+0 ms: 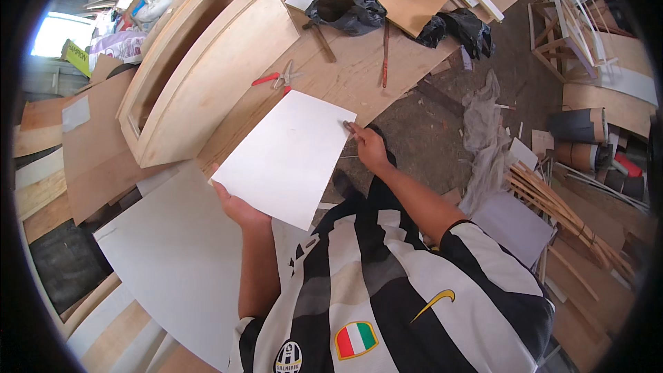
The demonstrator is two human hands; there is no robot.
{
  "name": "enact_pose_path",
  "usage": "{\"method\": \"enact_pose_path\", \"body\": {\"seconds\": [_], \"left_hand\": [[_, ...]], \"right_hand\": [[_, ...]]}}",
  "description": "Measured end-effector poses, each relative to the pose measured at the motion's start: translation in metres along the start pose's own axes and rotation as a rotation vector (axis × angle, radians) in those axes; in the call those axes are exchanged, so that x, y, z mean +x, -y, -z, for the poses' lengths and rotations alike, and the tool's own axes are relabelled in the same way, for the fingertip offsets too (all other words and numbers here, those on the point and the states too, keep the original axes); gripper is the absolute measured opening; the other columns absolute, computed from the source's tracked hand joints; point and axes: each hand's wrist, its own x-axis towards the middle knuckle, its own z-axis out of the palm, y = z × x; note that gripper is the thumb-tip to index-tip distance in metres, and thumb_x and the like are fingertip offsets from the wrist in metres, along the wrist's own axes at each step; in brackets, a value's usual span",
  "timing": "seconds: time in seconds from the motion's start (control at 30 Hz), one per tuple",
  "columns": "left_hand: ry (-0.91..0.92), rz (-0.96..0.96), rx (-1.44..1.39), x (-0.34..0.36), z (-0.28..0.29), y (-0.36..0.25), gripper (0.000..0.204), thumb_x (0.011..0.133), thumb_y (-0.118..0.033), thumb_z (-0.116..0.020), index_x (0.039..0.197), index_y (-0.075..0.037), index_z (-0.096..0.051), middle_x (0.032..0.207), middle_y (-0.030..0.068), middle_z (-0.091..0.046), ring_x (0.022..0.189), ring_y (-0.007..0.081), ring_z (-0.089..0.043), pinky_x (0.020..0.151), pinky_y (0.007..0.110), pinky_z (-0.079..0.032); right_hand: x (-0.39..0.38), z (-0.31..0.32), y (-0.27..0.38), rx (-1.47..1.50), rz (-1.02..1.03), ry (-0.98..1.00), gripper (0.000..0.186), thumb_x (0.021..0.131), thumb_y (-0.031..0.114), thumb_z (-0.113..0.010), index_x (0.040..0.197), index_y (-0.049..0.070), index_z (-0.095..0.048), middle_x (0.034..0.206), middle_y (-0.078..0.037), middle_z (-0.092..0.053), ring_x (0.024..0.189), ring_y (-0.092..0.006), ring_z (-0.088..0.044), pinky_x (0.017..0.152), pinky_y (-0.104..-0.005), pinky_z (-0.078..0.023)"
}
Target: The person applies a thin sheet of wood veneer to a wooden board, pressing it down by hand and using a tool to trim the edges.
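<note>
A flat white rectangular panel (286,152) is held up in front of my body, tilted over the workbench edge. My left hand (238,204) grips its lower left edge, with the thumb along the rim and the other fingers hidden beneath. At the opposite edge my right hand (368,145) pinches the panel, fingertips showing on the white face. Just beyond the panel's far corner lie red-handled snips (282,79) on the wooden workbench (345,62).
A wooden cabinet frame (221,55) lies on the bench's left. Beyond are a hammer (321,41), a red stick (385,59) and black plastic bags (349,12). A large white sheet (173,255) leans at my left. Wood strips (566,214) and offcuts cover the floor at right.
</note>
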Motion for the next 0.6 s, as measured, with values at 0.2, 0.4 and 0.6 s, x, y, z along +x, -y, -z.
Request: {"method": "enact_pose_path", "body": {"seconds": [0.2, 0.4, 0.6], "left_hand": [[-0.125, -0.062, 0.026, -0.003, -0.006, -0.003, 0.059, 0.110, -0.048, -0.028, 0.149, -0.006, -0.042, 0.148, 0.0130, -0.049, 0.132, 0.0332, -0.050, 0.110, 0.045, -0.042], [-0.008, -0.018, -0.010, 0.000, 0.008, -0.002, 0.060, 0.110, -0.048, -0.025, 0.152, -0.006, -0.038, 0.150, 0.0138, -0.047, 0.134, 0.0340, -0.049, 0.111, 0.047, -0.041], [-0.051, 0.006, 0.050, 0.000, 0.000, -0.003, 0.062, 0.110, -0.048, -0.022, 0.152, -0.005, -0.037, 0.151, 0.0152, -0.046, 0.134, 0.0351, -0.049, 0.111, 0.048, -0.042]], "right_hand": [[-0.027, -0.016, -0.008, 0.082, 0.281, 0.115, 0.038, 0.096, -0.005, -0.056, 0.133, 0.002, -0.064, 0.113, -0.021, -0.071, 0.094, -0.0291, -0.069, 0.088, -0.0347, -0.053], [-0.011, -0.030, -0.030, 0.091, -0.048, -0.092, 0.038, 0.099, -0.002, -0.057, 0.136, 0.002, -0.062, 0.108, -0.020, -0.070, 0.092, -0.0254, -0.066, 0.086, -0.0311, -0.051], [-0.013, -0.033, -0.020, 0.174, 0.007, -0.124, 0.039, 0.101, -0.001, -0.055, 0.140, 0.001, -0.058, 0.107, -0.017, -0.069, 0.097, -0.0191, -0.064, 0.089, -0.0293, -0.049]]}}
